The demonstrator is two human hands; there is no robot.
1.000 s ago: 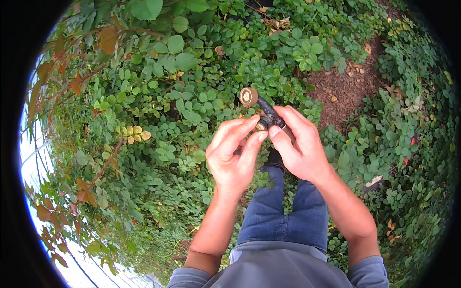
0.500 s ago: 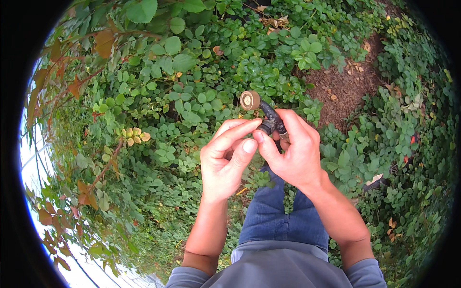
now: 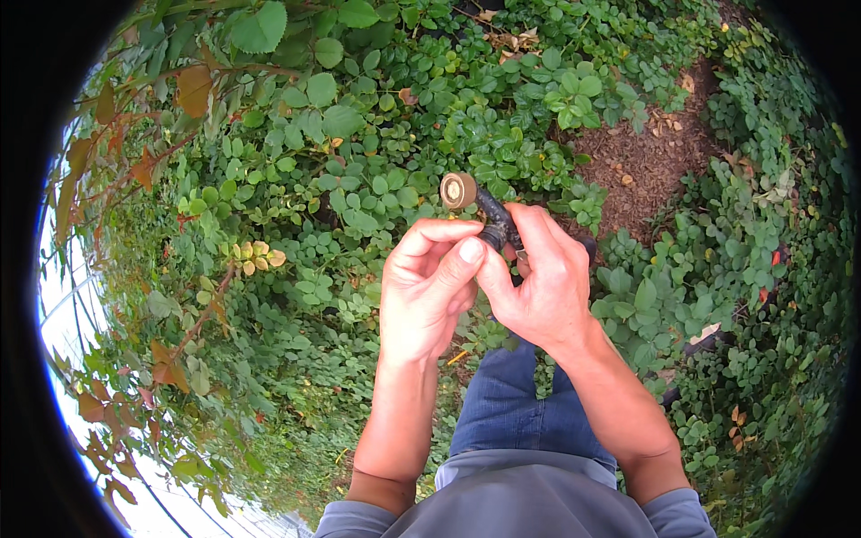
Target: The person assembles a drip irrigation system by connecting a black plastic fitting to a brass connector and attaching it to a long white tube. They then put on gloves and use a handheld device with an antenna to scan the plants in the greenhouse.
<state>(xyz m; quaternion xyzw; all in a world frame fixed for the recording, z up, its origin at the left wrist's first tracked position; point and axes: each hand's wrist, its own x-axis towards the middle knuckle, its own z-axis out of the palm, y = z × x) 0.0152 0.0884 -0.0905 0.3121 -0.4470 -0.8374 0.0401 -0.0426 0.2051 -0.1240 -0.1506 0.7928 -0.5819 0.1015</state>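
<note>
A black pipe fitting (image 3: 493,211) with a branching body is held in front of me, above the leaves. At its upper left end sits a round brown cap (image 3: 458,190) with a pale centre. My right hand (image 3: 543,287) wraps its fingers and thumb round the fitting's body from the right, hiding part of it. From the left, the thumb and forefinger of my left hand (image 3: 435,278) pinch at the short, ridged black side end. Both thumbs nearly meet there. The left hand's other fingers are curled.
Dense low leafy bushes (image 3: 350,206) surround me. Reddish-leaved stems (image 3: 193,90) reach in from the left. Brown bare ground (image 3: 641,170) shows at the upper right. A dark pipe-like piece (image 3: 704,341) lies among leaves to the right. My jeans (image 3: 502,403) are below my hands.
My left thumb and forefinger have closed together on the fitting's side end. The fitting and my right hand have shifted slightly left.
</note>
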